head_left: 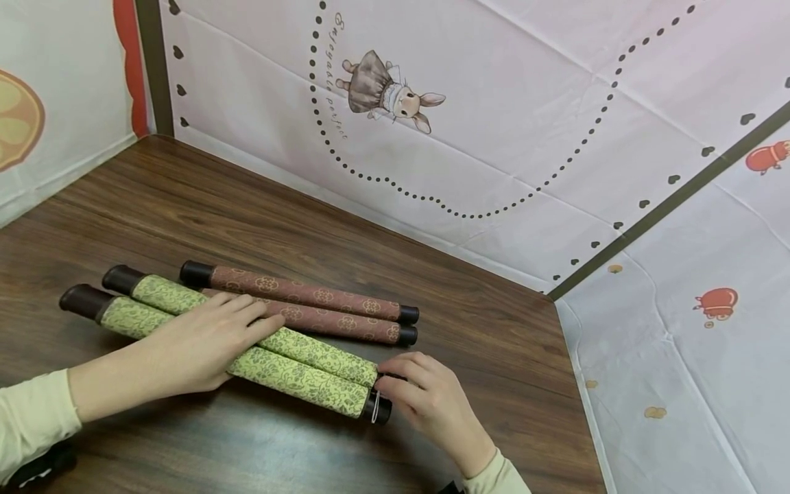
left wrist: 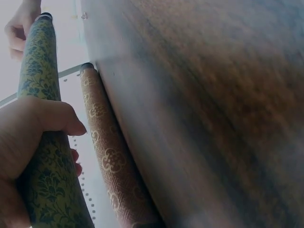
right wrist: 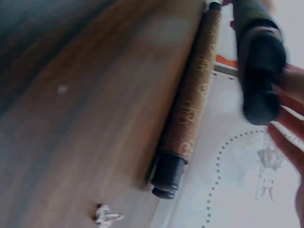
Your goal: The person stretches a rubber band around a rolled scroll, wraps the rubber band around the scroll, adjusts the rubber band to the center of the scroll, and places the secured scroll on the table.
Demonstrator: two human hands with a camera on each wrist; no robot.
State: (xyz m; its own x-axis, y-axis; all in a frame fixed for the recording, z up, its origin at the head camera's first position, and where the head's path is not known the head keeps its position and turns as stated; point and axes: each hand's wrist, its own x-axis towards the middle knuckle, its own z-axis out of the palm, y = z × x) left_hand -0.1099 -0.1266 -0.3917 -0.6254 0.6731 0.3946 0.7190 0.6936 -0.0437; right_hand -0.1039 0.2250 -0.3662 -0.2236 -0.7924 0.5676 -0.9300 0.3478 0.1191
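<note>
A green brocade scroll (head_left: 308, 387), rolled from both ends into two side-by-side rolls with dark end caps, slants above the table. Gripping it across the middle is my left hand (head_left: 206, 336), its thumb curled round the near roll in the left wrist view. My right hand (head_left: 432, 398) has its fingertips at the right-hand end caps, pinching a thin white elastic band (head_left: 375, 408) that loops over the near cap. A reddish-brown brocade scroll (head_left: 327, 298), also a pair of rolls with black caps, lies just behind the green one, apart from it.
A small white knotted band (right wrist: 105, 217) lies on the dark wood table (head_left: 259, 439) in the right wrist view. Printed white cloth walls (head_left: 494, 103) stand along the table's back, left and right sides. A black strap (head_left: 43, 466) shows beside the left sleeve.
</note>
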